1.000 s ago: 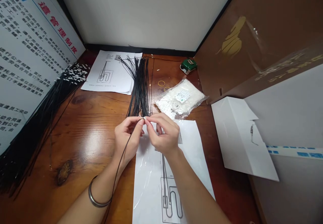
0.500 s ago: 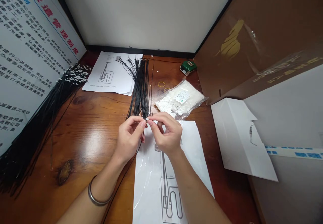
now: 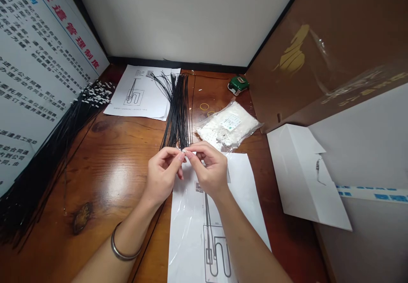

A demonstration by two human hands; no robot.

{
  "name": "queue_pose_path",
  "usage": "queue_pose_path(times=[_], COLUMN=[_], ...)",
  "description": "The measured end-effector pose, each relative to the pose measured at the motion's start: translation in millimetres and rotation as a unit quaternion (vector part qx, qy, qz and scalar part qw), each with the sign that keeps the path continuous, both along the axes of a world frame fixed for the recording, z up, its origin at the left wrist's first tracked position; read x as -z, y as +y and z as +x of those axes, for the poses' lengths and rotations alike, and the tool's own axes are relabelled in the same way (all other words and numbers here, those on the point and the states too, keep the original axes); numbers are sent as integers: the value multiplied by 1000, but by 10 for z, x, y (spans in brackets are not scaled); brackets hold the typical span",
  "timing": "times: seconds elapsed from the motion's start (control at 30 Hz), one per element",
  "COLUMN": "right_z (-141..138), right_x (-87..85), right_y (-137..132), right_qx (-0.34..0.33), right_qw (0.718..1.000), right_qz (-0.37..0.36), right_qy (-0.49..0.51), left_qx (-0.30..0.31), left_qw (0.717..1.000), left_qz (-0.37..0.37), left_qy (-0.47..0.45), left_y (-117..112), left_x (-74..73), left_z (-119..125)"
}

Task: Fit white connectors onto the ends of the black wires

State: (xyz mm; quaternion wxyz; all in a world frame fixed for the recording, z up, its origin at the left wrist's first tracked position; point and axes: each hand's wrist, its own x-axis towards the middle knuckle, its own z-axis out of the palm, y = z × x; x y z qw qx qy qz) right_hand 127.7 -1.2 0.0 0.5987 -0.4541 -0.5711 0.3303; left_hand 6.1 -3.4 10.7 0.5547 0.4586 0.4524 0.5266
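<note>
My left hand (image 3: pixel 163 176) is closed in a pinch on a thin black wire (image 3: pixel 147 241), which trails down under my left forearm toward the lower edge. Fingertip to fingertip with it, my right hand (image 3: pixel 208 170) pinches a tiny white connector (image 3: pixel 184 150), mostly hidden by the fingers. Whether the wire's end sits inside the connector, I cannot tell. Just beyond my fingers lies a bundle of black wires (image 3: pixel 178 108). A clear bag of small white connectors (image 3: pixel 231 123) rests to the right of it. Beneath my hands is a printed drawing sheet (image 3: pixel 248 185).
At the left lies a large pile of black wires (image 3: pixel 47 159) with white ends. More printed sheets (image 3: pixel 149 91) are at the back left. A green tape measure (image 3: pixel 238 84) stands near the back right corner, with rubber bands (image 3: pixel 204 106) closer in. A folded white card (image 3: pixel 302 176) leans at the right.
Both hands stay pinched together at almost the same spot. My right hand has shifted very slightly left, and the fingers have moved a little around the connector.
</note>
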Motion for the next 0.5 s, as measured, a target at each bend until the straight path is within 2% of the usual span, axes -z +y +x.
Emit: queue_pose_path(times=[0.2, 0.5], right_z=[-26, 10], right_x=[20, 13], right_y=[-5, 8], right_qx=[64, 32], right_qw=[998, 999], right_qz=[-3, 27], right_qy=[10, -29], left_qx=[10, 5], left_qw=[1000, 1000], left_qz=[-4, 0], left_qy=[-2, 2], left_y=[-2, -5], left_x=[27, 36], left_z=[-7, 2])
